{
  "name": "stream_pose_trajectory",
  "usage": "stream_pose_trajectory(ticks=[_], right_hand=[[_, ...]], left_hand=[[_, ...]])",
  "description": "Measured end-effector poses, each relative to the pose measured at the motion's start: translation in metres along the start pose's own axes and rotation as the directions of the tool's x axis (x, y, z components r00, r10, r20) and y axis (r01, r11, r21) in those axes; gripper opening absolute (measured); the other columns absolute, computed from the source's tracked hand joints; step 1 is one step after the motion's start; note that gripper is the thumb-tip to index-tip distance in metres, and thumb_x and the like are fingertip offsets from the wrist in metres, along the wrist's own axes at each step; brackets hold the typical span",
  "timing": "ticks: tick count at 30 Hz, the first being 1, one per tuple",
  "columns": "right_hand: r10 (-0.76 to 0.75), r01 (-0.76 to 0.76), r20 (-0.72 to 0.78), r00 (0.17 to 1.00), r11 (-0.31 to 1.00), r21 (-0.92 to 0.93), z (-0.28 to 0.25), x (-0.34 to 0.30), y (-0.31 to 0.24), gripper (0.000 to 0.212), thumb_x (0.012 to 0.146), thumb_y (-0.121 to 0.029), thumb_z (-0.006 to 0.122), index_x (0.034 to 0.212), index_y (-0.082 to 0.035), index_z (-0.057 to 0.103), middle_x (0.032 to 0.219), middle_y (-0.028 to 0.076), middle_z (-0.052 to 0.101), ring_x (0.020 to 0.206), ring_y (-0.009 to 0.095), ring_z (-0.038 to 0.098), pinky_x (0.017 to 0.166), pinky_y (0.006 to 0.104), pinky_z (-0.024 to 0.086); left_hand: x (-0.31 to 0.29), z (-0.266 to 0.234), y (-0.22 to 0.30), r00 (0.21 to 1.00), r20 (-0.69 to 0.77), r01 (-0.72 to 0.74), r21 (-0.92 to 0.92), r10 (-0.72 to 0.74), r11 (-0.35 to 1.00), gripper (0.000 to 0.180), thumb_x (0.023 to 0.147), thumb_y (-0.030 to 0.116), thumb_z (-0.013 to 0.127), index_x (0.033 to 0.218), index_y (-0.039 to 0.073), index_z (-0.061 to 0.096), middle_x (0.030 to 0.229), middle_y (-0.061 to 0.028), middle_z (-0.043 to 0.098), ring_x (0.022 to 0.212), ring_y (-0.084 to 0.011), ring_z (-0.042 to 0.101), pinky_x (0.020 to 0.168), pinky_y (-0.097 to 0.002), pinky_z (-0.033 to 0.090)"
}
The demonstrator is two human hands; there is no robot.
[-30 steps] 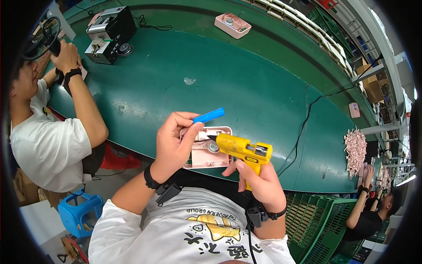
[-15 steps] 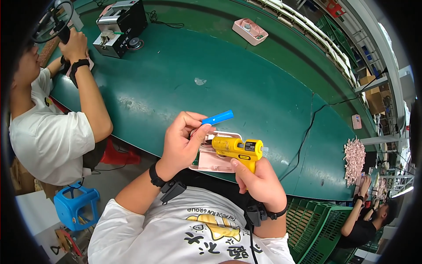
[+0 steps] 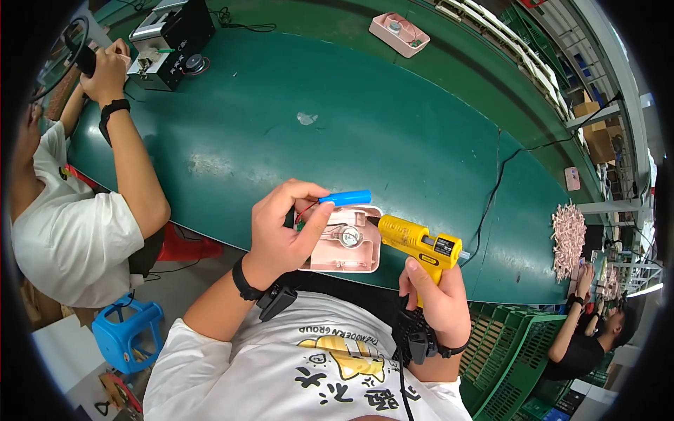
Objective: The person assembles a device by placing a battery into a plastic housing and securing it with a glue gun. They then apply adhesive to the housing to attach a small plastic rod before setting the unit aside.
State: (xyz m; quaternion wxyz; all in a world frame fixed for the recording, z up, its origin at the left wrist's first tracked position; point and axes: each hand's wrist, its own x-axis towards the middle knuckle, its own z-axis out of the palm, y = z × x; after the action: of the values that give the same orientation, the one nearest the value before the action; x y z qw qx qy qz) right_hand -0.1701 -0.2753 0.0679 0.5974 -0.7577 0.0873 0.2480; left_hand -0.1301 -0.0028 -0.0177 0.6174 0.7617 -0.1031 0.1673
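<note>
Between thumb and fingers, my left hand (image 3: pixel 286 228) pinches a blue cylindrical battery (image 3: pixel 349 198) with thin wires at its near end. The battery is held over the far edge of a pink plastic housing (image 3: pixel 321 262) at the table's front edge. Inside the housing sits a round metal part (image 3: pixel 349 236) with a dark wire. My right hand (image 3: pixel 439 298) is wrapped round the handle of a yellow glue gun (image 3: pixel 414 241). Its dark nozzle points left, at the housing's far right corner; whether it touches cannot be told.
A black machine (image 3: pixel 168 45) and a round speaker-like part (image 3: pixel 194 64) stand at the far left, beside a co-worker's arm (image 3: pixel 133 161). Another pink housing (image 3: pixel 399 35) lies at the back. A black cable (image 3: pixel 495 189) crosses the table's right side, near a pile of small pink parts (image 3: pixel 567 240).
The glue gun has moved right and slightly down, uncovering the housing's inside and the round metal part. The battery has turned nearly level and dropped a little.
</note>
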Motion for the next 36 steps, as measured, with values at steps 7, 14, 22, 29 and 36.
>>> stream_pose_trajectory(ticks=[7,14,22,29,36], right_hand=[[0.007,-0.007,-0.007,1.000,0.999,0.049,-0.001,-0.002,0.004,0.022,0.109,-0.021,0.064,0.113,0.001,0.062,0.070,0.002,0.059,0.052,0.009,0.054,0.047,0.0244,0.045],[0.061,-0.062,0.009,0.998,0.998,0.022,-0.007,-0.008,0.005,0.023,0.109,-0.021,0.062,0.113,0.002,0.064,0.073,0.005,0.065,0.053,0.010,0.054,0.048,0.0248,0.046],[-0.071,0.066,0.037,0.997,0.991,0.119,-0.008,0.000,0.006,0.032,0.110,-0.022,0.058,0.128,0.005,0.063,0.100,0.018,0.078,0.056,0.010,0.058,0.049,0.0243,0.048],[-0.039,0.033,0.064,0.997,0.995,0.091,-0.011,0.012,0.012,0.028,0.111,-0.020,0.058,0.124,0.004,0.063,0.091,0.012,0.075,0.056,0.009,0.058,0.049,0.0241,0.048],[0.019,-0.018,0.026,0.999,0.999,-0.048,-0.008,0.005,0.010,0.023,0.110,-0.018,0.059,0.120,0.003,0.064,0.086,0.009,0.073,0.057,0.009,0.058,0.050,0.0236,0.048]], left_hand=[[0.005,0.000,0.011,0.998,0.034,-0.058,0.076,0.056,0.995,0.014,0.090,-0.002,0.078,0.102,0.001,0.071,0.086,-0.0076,0.069,0.071,-0.0102,0.062,0.065,-0.0253,0.046],[0.007,-0.001,0.015,0.990,0.104,-0.117,0.197,0.098,0.973,0.017,0.086,0.000,0.082,0.100,0.002,0.072,0.087,-0.0069,0.071,0.067,-0.0155,0.063,0.066,-0.0288,0.049],[0.010,-0.011,0.028,0.963,0.169,-0.261,0.360,0.212,0.896,0.018,0.084,0.006,0.085,0.097,0.003,0.072,0.090,-0.0088,0.074,0.082,-0.0234,0.068,0.075,-0.0340,0.052],[0.021,-0.011,0.022,0.972,0.213,0.031,0.323,-0.104,0.946,0.012,0.086,0.006,0.083,0.093,0.002,0.074,0.096,-0.0106,0.074,0.088,-0.0272,0.068,0.082,-0.0370,0.053],[0.037,-0.018,0.017,0.905,0.380,0.076,0.303,-0.194,0.950,0.015,0.090,0.004,0.078,0.105,0.001,0.079,0.097,-0.0104,0.070,0.086,-0.0220,0.064,0.078,-0.0346,0.051]])
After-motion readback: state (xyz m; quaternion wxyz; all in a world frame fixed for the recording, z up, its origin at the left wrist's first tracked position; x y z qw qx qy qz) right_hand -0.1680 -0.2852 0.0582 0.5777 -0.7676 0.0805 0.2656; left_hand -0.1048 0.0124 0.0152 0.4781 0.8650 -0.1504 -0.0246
